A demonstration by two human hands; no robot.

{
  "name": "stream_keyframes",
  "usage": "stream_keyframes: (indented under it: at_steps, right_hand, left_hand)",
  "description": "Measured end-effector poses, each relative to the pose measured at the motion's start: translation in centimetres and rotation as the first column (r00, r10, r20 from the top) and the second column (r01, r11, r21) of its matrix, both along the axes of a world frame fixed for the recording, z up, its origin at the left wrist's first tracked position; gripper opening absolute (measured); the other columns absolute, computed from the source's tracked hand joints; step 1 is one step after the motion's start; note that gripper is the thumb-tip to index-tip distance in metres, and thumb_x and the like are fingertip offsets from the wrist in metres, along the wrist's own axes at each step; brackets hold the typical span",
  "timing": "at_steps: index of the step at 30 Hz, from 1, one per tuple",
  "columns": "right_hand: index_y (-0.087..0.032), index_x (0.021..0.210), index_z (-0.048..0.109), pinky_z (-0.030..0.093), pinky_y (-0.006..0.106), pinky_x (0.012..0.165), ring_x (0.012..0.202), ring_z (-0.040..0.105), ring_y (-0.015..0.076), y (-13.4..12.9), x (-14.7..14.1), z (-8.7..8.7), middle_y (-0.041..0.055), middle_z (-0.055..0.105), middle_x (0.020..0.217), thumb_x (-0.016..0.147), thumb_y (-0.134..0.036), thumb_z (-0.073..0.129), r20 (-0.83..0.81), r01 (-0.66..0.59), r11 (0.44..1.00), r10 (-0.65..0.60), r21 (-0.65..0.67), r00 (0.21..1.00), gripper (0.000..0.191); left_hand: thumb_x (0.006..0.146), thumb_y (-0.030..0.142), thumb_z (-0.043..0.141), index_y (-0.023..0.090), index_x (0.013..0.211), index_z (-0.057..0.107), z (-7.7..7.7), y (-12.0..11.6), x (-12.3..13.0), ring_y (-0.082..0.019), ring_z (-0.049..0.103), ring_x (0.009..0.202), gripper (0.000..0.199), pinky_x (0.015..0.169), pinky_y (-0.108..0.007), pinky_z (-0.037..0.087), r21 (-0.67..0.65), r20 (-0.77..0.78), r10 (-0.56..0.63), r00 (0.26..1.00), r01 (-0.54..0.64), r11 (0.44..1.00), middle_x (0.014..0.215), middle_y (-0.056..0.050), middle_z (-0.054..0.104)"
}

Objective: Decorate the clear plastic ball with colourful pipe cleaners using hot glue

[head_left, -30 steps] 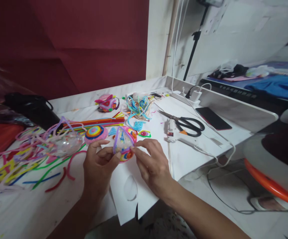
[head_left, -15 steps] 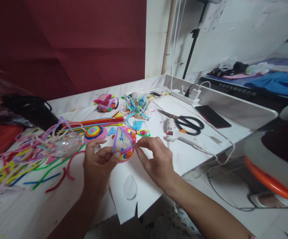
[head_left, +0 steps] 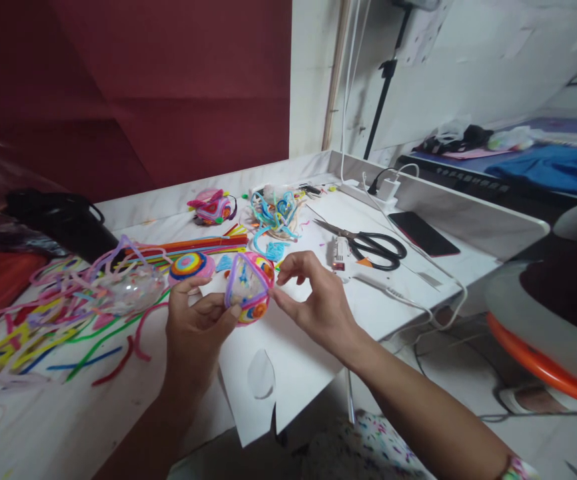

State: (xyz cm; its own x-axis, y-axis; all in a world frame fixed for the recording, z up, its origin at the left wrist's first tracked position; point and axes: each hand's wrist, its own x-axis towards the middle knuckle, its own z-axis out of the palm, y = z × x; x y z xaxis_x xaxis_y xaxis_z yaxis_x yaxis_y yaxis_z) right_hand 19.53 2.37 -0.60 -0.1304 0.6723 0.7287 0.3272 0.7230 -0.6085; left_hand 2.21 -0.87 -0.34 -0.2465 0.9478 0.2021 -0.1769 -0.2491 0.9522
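Observation:
My left hand grips a round ball covered with colourful fuzzy strips, its fingers and thumb on the left side. A purple strip outlines a see-through panel on the ball's near face, with pink, yellow and orange coils beside it. At the ball's right edge, my right hand touches with the thumb tip. Its index finger is bent and raised away from the thumb, and no object shows between them. Just behind my left hand lies a striped dome with coloured rings. A small eye-shaped piece is partly hidden behind the ball.
Black-handled scissors, a white glue gun and a phone lie at right. Loose fuzzy strips spread across the left. White paper with a cut-out hole overhangs the front edge. A cable trails off the right edge.
My right index finger has lifted off the ball's edge and parted from the thumb, which stays there. My left hand and the ball have hardly moved.

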Motion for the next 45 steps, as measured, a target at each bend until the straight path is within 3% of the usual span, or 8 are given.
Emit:
stream_keyframes:
  at_steps: [4,8,10,23,32,37,45]
  right_hand:
    - [-0.022,0.106,0.052,0.052,0.037,0.088,0.098,0.062,0.0192,1.7,1.3,0.3,0.0054,0.063,0.105,0.076,-0.018,0.071,0.012,-0.196,0.974,0.199,-0.117,0.98,0.035]
    - [-0.022,0.116,0.051,0.049,0.041,0.099,0.114,0.059,0.0211,3.0,2.2,0.0,0.0076,0.059,0.122,0.076,-0.02,0.072,-0.043,-0.438,0.863,0.442,-0.252,0.896,0.046]
    - [-0.022,0.116,0.049,0.049,0.041,0.099,0.113,0.06,0.0206,3.2,2.3,-0.1,0.0076,0.059,0.123,0.075,-0.018,0.071,-0.077,-0.488,0.822,0.489,-0.293,0.869,0.047]
    - [-0.025,0.117,0.04,0.051,0.039,0.088,0.106,0.06,0.0213,3.1,2.1,-0.7,0.0073,0.056,0.117,0.062,-0.012,0.068,-0.176,-0.506,0.775,0.477,-0.378,0.861,0.063]
    - [-0.024,0.116,0.041,0.049,0.04,0.09,0.099,0.061,0.0209,2.4,1.9,-0.4,0.0058,0.059,0.112,0.057,-0.012,0.065,-0.156,-0.438,0.809,0.411,-0.393,0.898,0.065]
    - [-0.024,0.117,0.04,0.052,0.037,0.084,0.096,0.061,0.0207,2.1,1.9,-0.7,0.0068,0.06,0.111,0.057,-0.014,0.065,-0.134,-0.39,0.828,0.368,-0.404,0.92,0.066]
    - [-0.025,0.125,0.036,0.052,0.039,0.085,0.102,0.063,0.0232,1.4,1.8,-0.5,0.0091,0.061,0.115,0.058,-0.014,0.065,-0.105,-0.355,0.852,0.342,-0.385,0.934,0.074]
  left_hand:
    - [0.059,0.009,0.079,0.025,0.104,0.044,0.1,0.0,-0.3,-0.013,0.07,0.061,0.059,0.06,-0.019,0.056,0.001,-0.012,-0.031,0.999,0.031,1.0,0.068,0.002,0.074]
    - [0.059,0.009,0.08,0.024,0.106,0.043,0.3,0.0,-0.3,-0.013,0.07,0.06,0.062,0.059,-0.019,0.055,-0.009,0.007,-0.067,0.998,0.067,0.998,0.067,0.003,0.074]
    - [0.059,0.008,0.079,0.024,0.107,0.043,0.4,-0.1,-0.1,-0.012,0.069,0.06,0.063,0.059,-0.018,0.055,-0.036,0.03,-0.092,0.995,0.093,0.995,0.067,0.003,0.073]
    - [0.061,0.011,0.08,0.028,0.112,0.042,0.2,-0.4,0.0,-0.014,0.068,0.061,0.066,0.058,-0.021,0.053,-0.107,0.076,-0.166,0.983,0.174,0.979,0.069,0.004,0.07]
    - [0.061,0.011,0.081,0.028,0.111,0.044,0.0,-0.1,0.0,-0.014,0.067,0.059,0.065,0.06,-0.023,0.054,-0.12,0.114,-0.199,0.973,0.212,0.97,0.069,0.003,0.07]
    - [0.06,0.012,0.081,0.028,0.112,0.048,-0.4,0.1,0.0,-0.014,0.068,0.063,0.064,0.062,-0.023,0.055,-0.145,0.12,-0.2,0.972,0.216,0.965,0.073,0.002,0.072]
    - [0.057,0.017,0.081,0.027,0.11,0.052,-0.6,0.3,0.0,-0.015,0.067,0.06,0.062,0.058,-0.024,0.055,-0.201,0.143,-0.202,0.969,0.229,0.953,0.069,0.002,0.07]
